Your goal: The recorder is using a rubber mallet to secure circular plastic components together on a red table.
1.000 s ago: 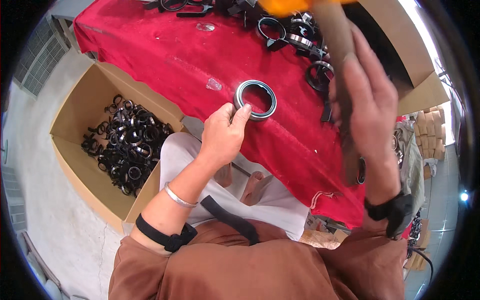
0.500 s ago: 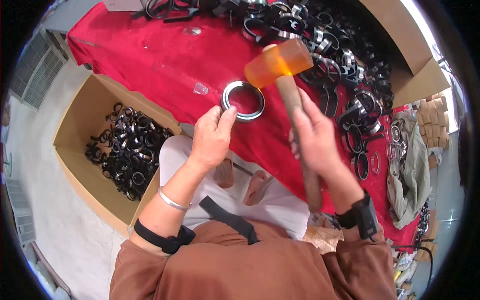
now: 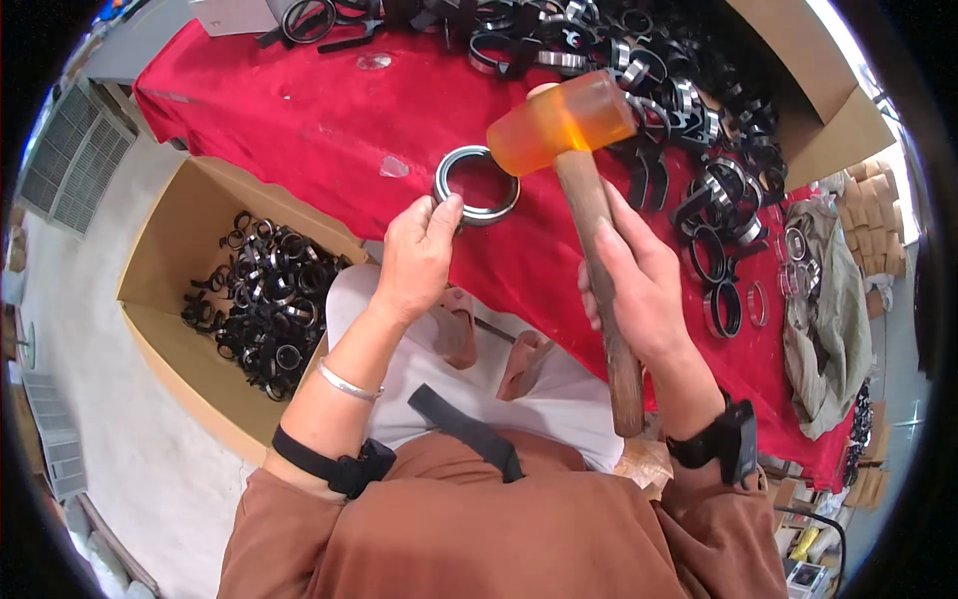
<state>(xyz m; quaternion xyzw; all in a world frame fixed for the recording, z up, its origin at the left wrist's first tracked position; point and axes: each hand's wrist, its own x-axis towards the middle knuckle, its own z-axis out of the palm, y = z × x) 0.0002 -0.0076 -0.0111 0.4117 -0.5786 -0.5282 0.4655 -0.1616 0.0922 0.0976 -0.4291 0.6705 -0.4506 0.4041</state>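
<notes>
My left hand [image 3: 417,252] pinches the near left edge of a ring [image 3: 504,208], black outside with a shiny metal inner band, over the red cloth. In my right hand [image 3: 639,275] is a mallet [image 3: 571,120] with a translucent orange head and a wooden handle, my fingers wrapped round the handle. The mallet's head is just above and beside the far right edge of the ring; whether the two touch I cannot tell.
A red cloth [image 3: 329,130] covers the table. Black clamp-like parts with metal rings [image 3: 718,200] are heaped at the far right, before an open cardboard flap [image 3: 798,60]. On the floor at left, a cardboard box [image 3: 165,270] holds many similar parts. A grey-green cloth [image 3: 828,329] hangs at right.
The ring and my left hand have shifted slightly left and away from me. The mallet stays close to the ring, its head turned a little.
</notes>
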